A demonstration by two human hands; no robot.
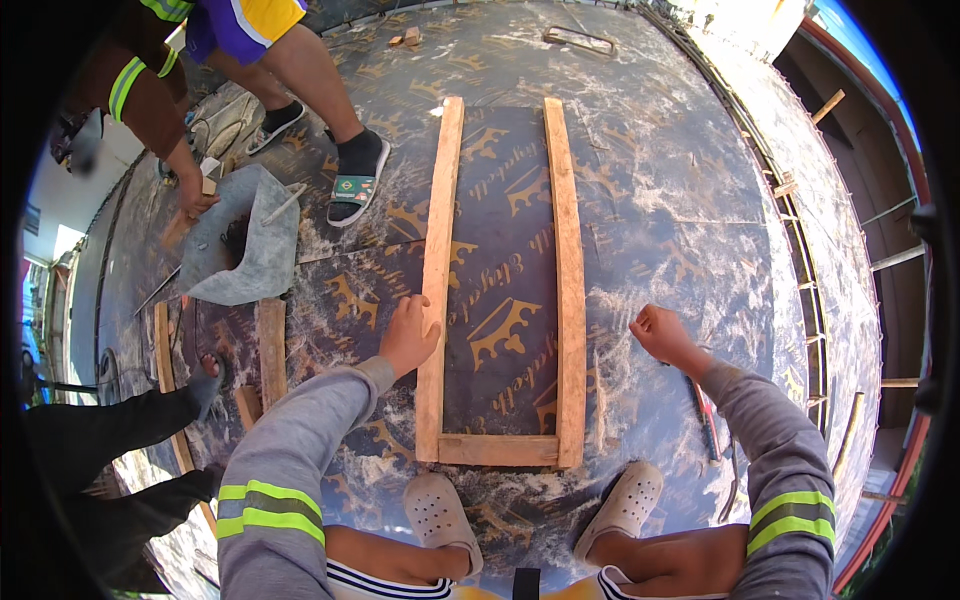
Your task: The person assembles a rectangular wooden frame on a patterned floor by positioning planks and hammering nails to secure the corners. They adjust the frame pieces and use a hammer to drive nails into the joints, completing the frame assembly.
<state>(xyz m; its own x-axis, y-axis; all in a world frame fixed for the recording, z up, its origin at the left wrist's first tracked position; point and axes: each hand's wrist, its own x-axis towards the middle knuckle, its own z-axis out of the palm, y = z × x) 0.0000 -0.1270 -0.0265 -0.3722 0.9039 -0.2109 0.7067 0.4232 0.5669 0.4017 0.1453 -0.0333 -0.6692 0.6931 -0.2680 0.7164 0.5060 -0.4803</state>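
Observation:
My left hand (408, 338) is loosely closed, its fingertips overlapping the edge of the left wooden batten (437, 250). Whether it touches the wood I cannot tell. My right hand (662, 334) is curled into a fist to the right of the other long batten (568, 270), apart from it. What either hand may hold is hidden. A short crosspiece (498, 450) joins the two battens at the near end, forming a long U-shaped frame on the dark printed panels (505, 250). Below my right wrist lies a red and dark tool (708, 425), partly covered by my forearm.
At the left, a person's hand (195, 195) reaches beside a grey bucket-like container (275, 235). Another person's dark-trousered legs (140, 430) are near loose planks (271, 350). A metal bar loop (580, 41) and small wood blocks (408, 38) lie far off. Rebar (800, 270) edges the right.

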